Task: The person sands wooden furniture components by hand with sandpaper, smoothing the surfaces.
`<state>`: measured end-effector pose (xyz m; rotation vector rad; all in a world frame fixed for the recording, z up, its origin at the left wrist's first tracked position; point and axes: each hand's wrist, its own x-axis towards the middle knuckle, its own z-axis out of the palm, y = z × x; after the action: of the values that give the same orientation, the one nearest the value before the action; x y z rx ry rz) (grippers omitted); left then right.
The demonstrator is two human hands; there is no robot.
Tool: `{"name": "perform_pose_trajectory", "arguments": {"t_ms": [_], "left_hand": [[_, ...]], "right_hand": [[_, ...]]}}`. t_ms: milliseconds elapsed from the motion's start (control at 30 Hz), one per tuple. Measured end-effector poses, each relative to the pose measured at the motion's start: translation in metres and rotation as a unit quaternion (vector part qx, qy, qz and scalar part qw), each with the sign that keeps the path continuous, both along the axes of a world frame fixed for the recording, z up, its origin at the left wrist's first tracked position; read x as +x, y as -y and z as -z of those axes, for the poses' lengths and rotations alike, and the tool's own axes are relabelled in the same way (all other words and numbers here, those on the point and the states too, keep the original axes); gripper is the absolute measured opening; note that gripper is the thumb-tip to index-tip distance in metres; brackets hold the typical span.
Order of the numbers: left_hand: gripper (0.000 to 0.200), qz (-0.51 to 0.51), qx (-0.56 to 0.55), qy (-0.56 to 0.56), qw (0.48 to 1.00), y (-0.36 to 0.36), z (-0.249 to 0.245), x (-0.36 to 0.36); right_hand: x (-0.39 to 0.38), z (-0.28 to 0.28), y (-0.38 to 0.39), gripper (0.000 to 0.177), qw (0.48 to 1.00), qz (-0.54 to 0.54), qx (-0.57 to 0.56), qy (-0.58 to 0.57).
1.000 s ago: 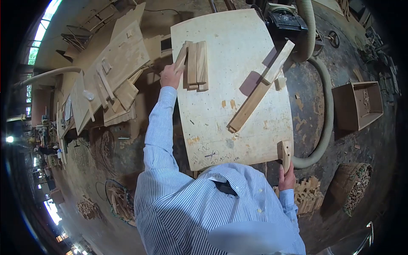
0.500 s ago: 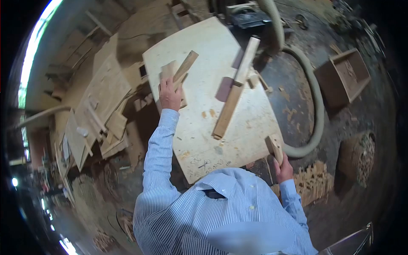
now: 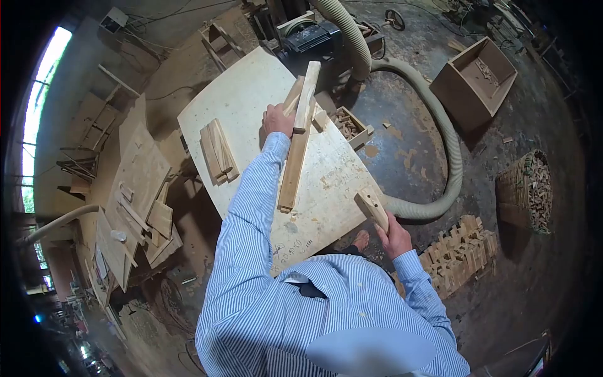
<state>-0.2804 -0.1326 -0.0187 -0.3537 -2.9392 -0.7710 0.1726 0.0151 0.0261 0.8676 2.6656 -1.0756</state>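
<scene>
My left hand [image 3: 278, 120] is closed around a short wooden piece [image 3: 294, 93], partly hidden by the fingers, beside a long wooden bar [image 3: 293, 173] on the pale plywood tabletop [image 3: 242, 88]. A lighter wooden strip [image 3: 307, 94] lies along the bar's far part. Left of that hand, a few wooden pieces [image 3: 218, 151] lie side by side on the board. Near the tabletop's right corner, my right hand [image 3: 396, 237] grips a wooden block with small dark holes [image 3: 374, 210], its far end over the board's edge.
A motor [image 3: 311, 39] and a ribbed hose [image 3: 443, 119] stand beyond and right of the tabletop. On the floor are a wooden box [image 3: 471, 81], a basket of offcuts [image 3: 524, 191] and stacked wooden blocks [image 3: 461, 254]. Plywood sheets [image 3: 141, 166] lie to the left.
My left hand has moved right from the wooden pieces to the long bar, carrying one piece. My right hand still holds its block near the corner, now turned so the holes show.
</scene>
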Motion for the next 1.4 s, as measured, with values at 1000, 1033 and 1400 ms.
{"name": "perform_pose_trajectory", "arguments": {"t_ms": [1000,1033,1400], "left_hand": [[0.045,0.068,0.083,0.043,0.993,0.003,0.022,-0.025],[0.045,0.07,0.087,0.038,0.993,0.004,0.023,-0.026],[0.045,0.064,0.069,-0.014,0.995,0.003,0.018,-0.031]], "right_hand": [[0.0,0.031,-0.002,0.052,0.999,-0.033,0.015,0.008],[0.001,0.034,-0.002,0.054,0.999,-0.032,0.017,0.012],[0.003,0.067,-0.007,0.055,0.996,-0.043,0.058,-0.058]]}}
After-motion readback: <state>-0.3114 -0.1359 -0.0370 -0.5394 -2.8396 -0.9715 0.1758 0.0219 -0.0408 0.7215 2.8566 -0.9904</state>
